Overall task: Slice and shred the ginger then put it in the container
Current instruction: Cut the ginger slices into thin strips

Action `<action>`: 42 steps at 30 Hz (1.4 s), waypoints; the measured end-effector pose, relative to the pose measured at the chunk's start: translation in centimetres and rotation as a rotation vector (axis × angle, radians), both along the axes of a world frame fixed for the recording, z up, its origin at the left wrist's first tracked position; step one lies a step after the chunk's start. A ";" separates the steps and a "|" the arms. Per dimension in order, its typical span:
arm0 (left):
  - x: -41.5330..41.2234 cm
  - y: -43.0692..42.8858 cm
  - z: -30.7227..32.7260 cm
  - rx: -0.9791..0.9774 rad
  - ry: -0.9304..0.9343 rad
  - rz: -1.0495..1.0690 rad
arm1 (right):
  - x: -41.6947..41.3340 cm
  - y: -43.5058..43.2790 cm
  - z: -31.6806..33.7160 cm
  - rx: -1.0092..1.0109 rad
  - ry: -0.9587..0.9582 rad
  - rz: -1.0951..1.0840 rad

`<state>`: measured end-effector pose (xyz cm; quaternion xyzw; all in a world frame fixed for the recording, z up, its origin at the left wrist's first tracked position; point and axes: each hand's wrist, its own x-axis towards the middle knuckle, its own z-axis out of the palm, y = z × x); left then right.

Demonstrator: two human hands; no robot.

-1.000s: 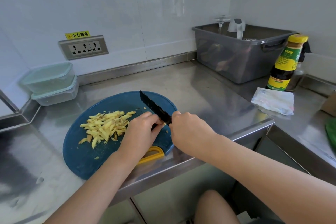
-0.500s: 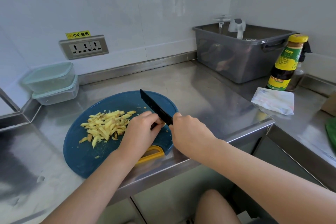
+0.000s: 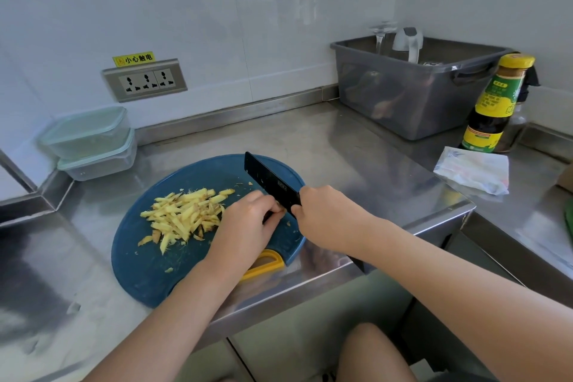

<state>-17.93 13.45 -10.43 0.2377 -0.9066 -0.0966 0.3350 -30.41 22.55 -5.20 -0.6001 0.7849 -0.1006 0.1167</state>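
The knife has shifted slightly up and away.

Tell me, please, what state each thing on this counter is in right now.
ginger, cut into strips, piled on the board.
board, flat on the counter.
knife, blade over the board, gripped by the right hand.
left hand, fingers curled beside the blade; what it holds is hidden.
containers, two stacked, lids on.
bottle, upright, capped.
socket, nothing plugged in.

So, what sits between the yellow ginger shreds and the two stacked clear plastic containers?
In the head view, nothing stands there: from the ginger shreds only bare round blue cutting board, then bare stainless steel counter up to the containers.
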 end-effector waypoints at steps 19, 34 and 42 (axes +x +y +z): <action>0.0 -0.5 -0.1 0.017 0.012 -0.007 | 0.7 -1.3 0.7 0.044 -0.116 -0.070; 0.1 -0.1 -0.1 0.010 0.019 0.020 | -0.3 2.2 1.1 -0.033 -0.008 -0.077; 0.2 -0.2 -0.3 -0.055 -0.012 0.040 | 0.1 1.9 0.4 -0.047 -0.028 -0.064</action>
